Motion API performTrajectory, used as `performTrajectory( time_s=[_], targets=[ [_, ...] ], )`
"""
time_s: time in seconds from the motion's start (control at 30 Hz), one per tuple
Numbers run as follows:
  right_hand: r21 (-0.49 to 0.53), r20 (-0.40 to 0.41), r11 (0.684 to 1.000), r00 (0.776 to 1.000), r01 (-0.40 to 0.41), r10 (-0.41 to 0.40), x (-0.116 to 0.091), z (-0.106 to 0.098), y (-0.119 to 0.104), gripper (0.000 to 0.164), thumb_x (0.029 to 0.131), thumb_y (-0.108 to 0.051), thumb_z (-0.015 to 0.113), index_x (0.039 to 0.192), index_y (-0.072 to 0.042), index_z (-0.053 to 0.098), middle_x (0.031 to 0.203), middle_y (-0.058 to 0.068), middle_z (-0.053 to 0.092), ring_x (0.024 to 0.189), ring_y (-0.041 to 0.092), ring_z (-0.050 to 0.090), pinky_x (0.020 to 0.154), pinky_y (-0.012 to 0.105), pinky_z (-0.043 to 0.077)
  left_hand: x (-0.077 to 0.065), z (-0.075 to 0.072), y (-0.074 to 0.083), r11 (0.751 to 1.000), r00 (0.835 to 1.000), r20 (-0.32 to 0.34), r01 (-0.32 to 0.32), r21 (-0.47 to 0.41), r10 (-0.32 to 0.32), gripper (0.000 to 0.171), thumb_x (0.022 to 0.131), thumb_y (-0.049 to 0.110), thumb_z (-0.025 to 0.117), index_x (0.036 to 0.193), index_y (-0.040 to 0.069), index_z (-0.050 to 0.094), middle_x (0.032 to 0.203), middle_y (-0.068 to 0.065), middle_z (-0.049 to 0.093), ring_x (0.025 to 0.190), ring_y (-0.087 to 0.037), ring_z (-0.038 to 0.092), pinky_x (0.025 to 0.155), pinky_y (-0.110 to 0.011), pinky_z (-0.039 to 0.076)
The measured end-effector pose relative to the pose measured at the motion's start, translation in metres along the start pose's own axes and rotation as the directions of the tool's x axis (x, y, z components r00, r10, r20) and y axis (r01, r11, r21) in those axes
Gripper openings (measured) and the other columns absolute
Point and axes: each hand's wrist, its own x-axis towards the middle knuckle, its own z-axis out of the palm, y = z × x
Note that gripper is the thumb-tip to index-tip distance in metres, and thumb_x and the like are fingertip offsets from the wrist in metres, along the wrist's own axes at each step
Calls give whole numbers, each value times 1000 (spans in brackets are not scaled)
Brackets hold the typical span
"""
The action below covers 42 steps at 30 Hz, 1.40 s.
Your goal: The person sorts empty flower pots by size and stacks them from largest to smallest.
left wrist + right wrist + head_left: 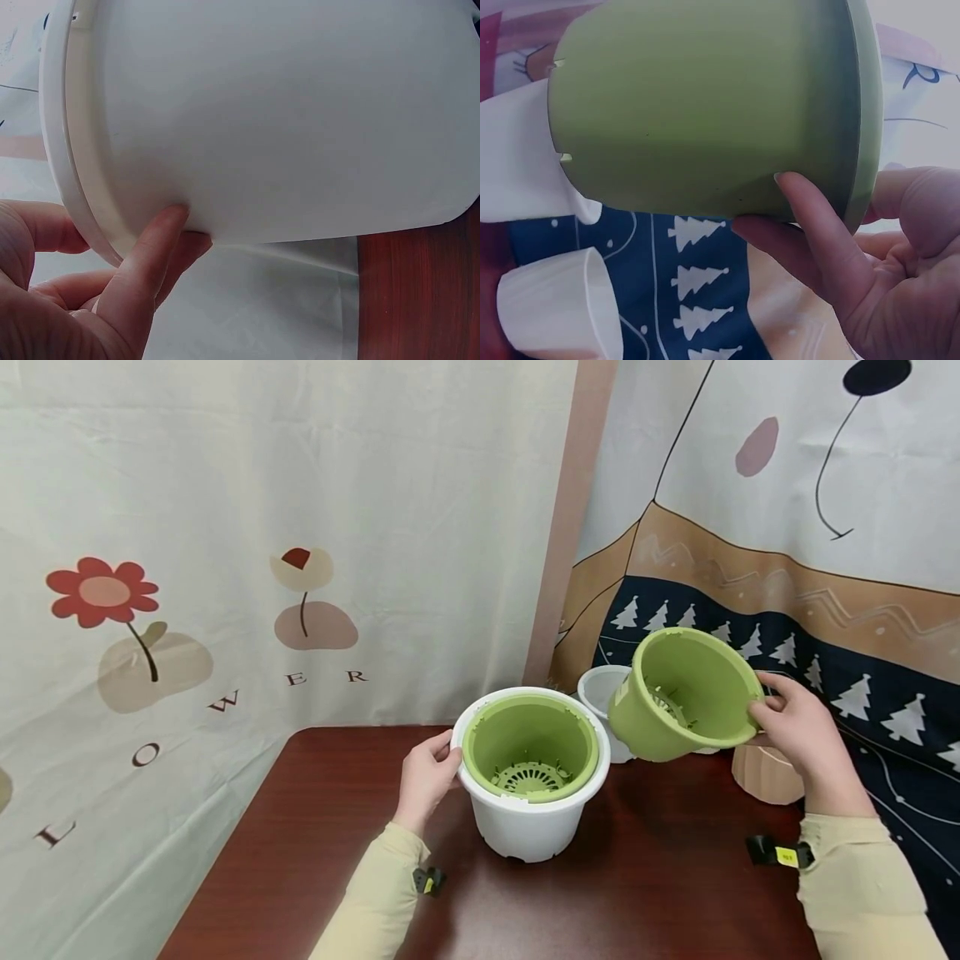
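1. The two hands are well apart, each gripping a pot at its rim.
2. The left hand [429, 781] pinches the left edge of a white pot [528, 833], with fingertips against its outer wall.
3. That pot is roughly upright at the middle of the dark red table [315, 843]; I cannot tell whether its base touches the wood.
4. An inner green pot [532, 724] sits nested inside it, with slots in its floor.
5. The right hand [801, 731] grips the right rim of a second green pot [647, 727], raised and tilted with its mouth towards the head camera.
6. Behind this raised pot, partly hidden, is a pale pot [595, 689].
7. A beige ribbed cup [767, 774] is below the right hand, near the patterned cloth [855, 697].
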Motion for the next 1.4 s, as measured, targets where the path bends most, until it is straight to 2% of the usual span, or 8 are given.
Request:
performTrajectory(
  time_s=[0.37, 0.6, 0.83, 1.1, 1.4],
  targets=[
    [6, 18, 999, 999, 45, -45, 7, 0, -20, 57, 99, -4, 39, 149, 15, 20, 118, 45, 53, 66, 2, 63, 57, 22, 59, 0, 0, 0, 1000, 1000, -5, -1, 8, 1, 42, 94, 3, 58, 135, -6, 56, 117, -27, 66, 81, -26, 71, 63, -32, 62],
    [31, 32, 998, 998, 58, -59, 8, -1, -30, 57, 100, -4, 38, 150, 14, 19, 122, 46, 51, 68, 0, 63, 59, 22, 59, -1, 0, 1, 1000, 1000, -6, -1, 13, 1, 42, 94, 3, 58, 135, -6, 56, 116, -27, 66, 79, -24, 71, 63, -32, 62],
    [73, 47, 991, 993, 108, -112, 10, 2, -39, 55, 101, -3, 39, 150, 12, 22, 123, 44, 51, 69, 3, 65, 60, 24, 60, -1, 0, 1, 1000, 1000, -11, 1, 16, -1, 42, 94, 3, 58, 135, -6, 57, 116, -26, 67, 78, -24, 71, 64, -35, 62],
    [130, 72, 983, 988, 127, -137, 11, 12, -53, 55, 102, -4, 41, 152, 8, 24, 125, 34, 54, 75, 4, 67, 63, 25, 61, -1, 0, 1, 1000, 1000, -10, 0, 13, 0, 43, 94, 3, 58, 136, -6, 56, 116, -27, 66, 77, -23, 71, 64, -35, 62],
    [178, 114, 977, 984, 116, -138, 10, 30, -70, 55, 103, -9, 44, 154, 3, 25, 129, 36, 54, 75, 7, 68, 64, 25, 61, -1, 0, 1, 1000, 1000, -11, -8, 11, 8, 43, 93, 2, 59, 135, -6, 56, 115, -28, 66, 75, -22, 70, 62, -34, 62]
  ],
)
